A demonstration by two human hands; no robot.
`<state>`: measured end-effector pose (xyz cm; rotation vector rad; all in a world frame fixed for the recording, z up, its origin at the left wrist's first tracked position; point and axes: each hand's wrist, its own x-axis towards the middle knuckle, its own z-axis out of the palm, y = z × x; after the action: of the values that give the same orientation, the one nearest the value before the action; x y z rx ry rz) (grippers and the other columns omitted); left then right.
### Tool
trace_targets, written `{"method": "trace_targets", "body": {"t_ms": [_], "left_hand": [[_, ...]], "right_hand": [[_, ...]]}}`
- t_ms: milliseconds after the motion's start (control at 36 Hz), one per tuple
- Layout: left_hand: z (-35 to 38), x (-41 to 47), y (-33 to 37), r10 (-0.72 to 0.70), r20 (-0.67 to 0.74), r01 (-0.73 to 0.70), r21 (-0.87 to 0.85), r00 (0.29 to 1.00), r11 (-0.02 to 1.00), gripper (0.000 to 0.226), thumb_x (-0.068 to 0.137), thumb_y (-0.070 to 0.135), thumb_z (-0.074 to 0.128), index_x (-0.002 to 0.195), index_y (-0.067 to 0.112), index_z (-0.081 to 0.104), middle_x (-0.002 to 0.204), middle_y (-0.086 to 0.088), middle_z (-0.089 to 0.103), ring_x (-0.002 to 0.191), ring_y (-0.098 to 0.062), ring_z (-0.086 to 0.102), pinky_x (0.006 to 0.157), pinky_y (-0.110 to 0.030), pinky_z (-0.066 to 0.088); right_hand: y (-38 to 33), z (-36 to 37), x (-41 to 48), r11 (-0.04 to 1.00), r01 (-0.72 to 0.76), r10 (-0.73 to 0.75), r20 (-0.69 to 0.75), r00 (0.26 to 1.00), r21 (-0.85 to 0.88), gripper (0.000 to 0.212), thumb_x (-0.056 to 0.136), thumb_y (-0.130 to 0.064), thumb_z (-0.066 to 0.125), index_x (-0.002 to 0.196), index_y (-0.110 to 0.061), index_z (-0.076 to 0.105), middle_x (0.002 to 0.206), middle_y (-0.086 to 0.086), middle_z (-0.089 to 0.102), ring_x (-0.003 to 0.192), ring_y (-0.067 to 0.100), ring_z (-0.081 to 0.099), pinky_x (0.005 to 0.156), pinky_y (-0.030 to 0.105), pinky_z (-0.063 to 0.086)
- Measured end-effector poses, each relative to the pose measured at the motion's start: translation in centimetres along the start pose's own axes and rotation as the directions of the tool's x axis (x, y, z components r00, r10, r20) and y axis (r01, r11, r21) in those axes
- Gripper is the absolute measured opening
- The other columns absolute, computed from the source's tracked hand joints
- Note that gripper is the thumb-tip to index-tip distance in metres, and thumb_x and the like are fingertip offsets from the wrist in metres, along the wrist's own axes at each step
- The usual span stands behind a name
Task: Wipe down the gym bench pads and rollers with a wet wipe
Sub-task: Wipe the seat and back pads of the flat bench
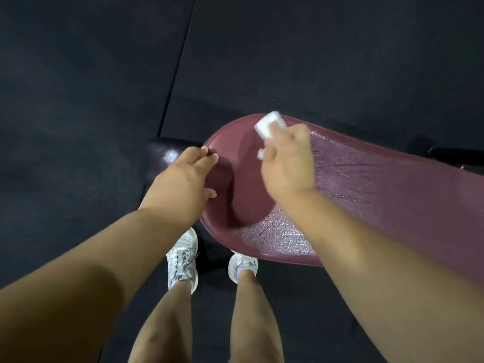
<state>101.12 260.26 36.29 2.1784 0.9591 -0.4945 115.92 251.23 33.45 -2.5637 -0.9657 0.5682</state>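
I am pinching the folded wet wipe (pixel 269 124) in my right hand (pixel 288 163), fingers curled tight on it. Most of it is sticking out past my fingertips, over the far edge of the bench pad (pixel 379 195) near its rounded end. My left hand (pixel 183 184) is resting on that end, fingers loose and apart, gripping nothing. The dull patch between my hands looks unwiped, so I judge it needs firm, overlapping strokes.

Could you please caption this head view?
Right hand holds a wet wipe over the maroon bench pad; left hand touches its end.
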Motion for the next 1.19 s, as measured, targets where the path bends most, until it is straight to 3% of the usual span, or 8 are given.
{"method": "trace_targets", "body": {"t_ms": [83, 333, 500, 694, 944, 1000, 1139, 1194], "left_hand": [[0.4, -0.4, 0.4, -0.118, -0.047, 0.114, -0.077, 0.992, 0.991, 0.064, 0.083, 0.026, 0.068, 0.139, 0.022, 0.037, 0.130, 0.001, 0.039, 0.104, -0.024, 0.055, 0.081, -0.033, 0.043], [2.0, -1.3, 0.3, -0.309, -0.098, 0.266, -0.311, 0.946, 0.912, 0.048, 0.081, 0.027, 0.072, 0.122, 0.011, 0.053, 0.117, -0.007, 0.054, 0.100, -0.027, 0.059, 0.091, -0.043, 0.047], [2.8, -2.0, -0.2, -0.340, -0.123, 0.275, -0.368, 0.933, 0.888, 0.042, 0.082, 0.025, 0.070, 0.118, 0.009, 0.057, 0.114, -0.010, 0.058, 0.097, -0.029, 0.062, 0.090, -0.044, 0.049], [3.2, -4.0, -1.8, -0.329, -0.031, 0.306, -0.291, 0.944, 0.906, 0.019, 0.084, 0.014, 0.067, 0.102, 0.009, 0.065, 0.101, -0.005, 0.058, 0.094, -0.023, 0.058, 0.086, -0.034, 0.046], [3.8, -6.2, -3.0, -0.380, -0.013, 0.367, -0.237, 0.925, 0.900, 0.030, 0.088, 0.024, 0.063, 0.117, 0.020, 0.060, 0.113, 0.002, 0.056, 0.102, -0.018, 0.058, 0.083, -0.031, 0.046], [4.0, -6.5, -3.0, -0.390, 0.005, 0.383, -0.207, 0.921, 0.900, 0.029, 0.090, 0.026, 0.060, 0.119, 0.021, 0.059, 0.116, 0.002, 0.055, 0.103, -0.018, 0.057, 0.083, -0.031, 0.046], [4.5, -7.7, -3.2, -0.414, 0.062, 0.419, -0.165, 0.908, 0.893, 0.029, 0.091, 0.029, 0.057, 0.120, 0.023, 0.058, 0.117, 0.004, 0.055, 0.103, -0.018, 0.057, 0.084, -0.035, 0.048], [4.6, -8.3, -3.3, -0.421, 0.089, 0.431, -0.162, 0.902, 0.888, 0.030, 0.092, 0.029, 0.055, 0.121, 0.023, 0.057, 0.117, 0.004, 0.055, 0.104, -0.018, 0.056, 0.085, -0.035, 0.048]], "right_hand": [[0.8, 0.0, -2.5, 0.947, 0.306, -0.273, 0.260, 0.926, -0.098, 0.040, 0.093, -0.013, 0.043, 0.133, -0.016, 0.049, 0.121, 0.012, 0.042, 0.093, 0.030, 0.054, 0.082, 0.038, 0.048], [4.0, -2.9, 3.1, 0.988, -0.129, 0.124, -0.065, 0.990, -0.081, 0.032, 0.095, -0.011, 0.041, 0.121, -0.014, 0.059, 0.110, 0.003, 0.034, 0.080, 0.013, 0.039, 0.076, 0.010, 0.028], [-1.0, 0.7, 1.4, 0.982, 0.180, -0.184, 0.096, 0.978, 0.052, 0.024, 0.090, -0.011, 0.046, 0.112, -0.009, 0.056, 0.103, -0.006, 0.038, 0.074, 0.014, 0.048, 0.085, 0.032, 0.046], [0.9, 0.7, -2.3, 0.659, 0.743, -0.679, 0.519, 0.519, 0.119, 0.017, 0.096, -0.037, 0.043, 0.104, -0.023, 0.049, 0.086, -0.005, 0.058, 0.068, 0.011, 0.060, 0.068, 0.031, 0.046], [-1.9, -0.6, 1.7, 0.859, 0.454, -0.378, 0.308, 0.873, -0.234, 0.041, 0.094, -0.010, 0.040, 0.133, -0.017, 0.048, 0.124, 0.014, 0.045, 0.102, 0.031, 0.050, 0.074, 0.027, 0.032], [-2.1, 0.1, -1.0, 0.764, 0.606, -0.487, 0.417, 0.767, -0.222, 0.042, 0.094, -0.010, 0.040, 0.135, -0.015, 0.044, 0.123, 0.014, 0.044, 0.096, 0.031, 0.050, 0.072, 0.030, 0.034], [1.3, 0.0, -7.6, 0.419, 0.898, -0.581, 0.799, 0.153, 0.132, 0.054, 0.073, -0.013, 0.031, 0.116, -0.009, 0.063, 0.101, 0.007, 0.039, 0.064, 0.028, 0.055, 0.041, 0.030, 0.040], [2.7, -0.5, -7.2, 0.322, 0.937, -0.627, 0.772, 0.104, 0.135, 0.051, 0.066, -0.015, 0.034, 0.103, -0.012, 0.069, 0.094, 0.002, 0.034, 0.057, 0.025, 0.055, 0.035, 0.024, 0.036]]}}
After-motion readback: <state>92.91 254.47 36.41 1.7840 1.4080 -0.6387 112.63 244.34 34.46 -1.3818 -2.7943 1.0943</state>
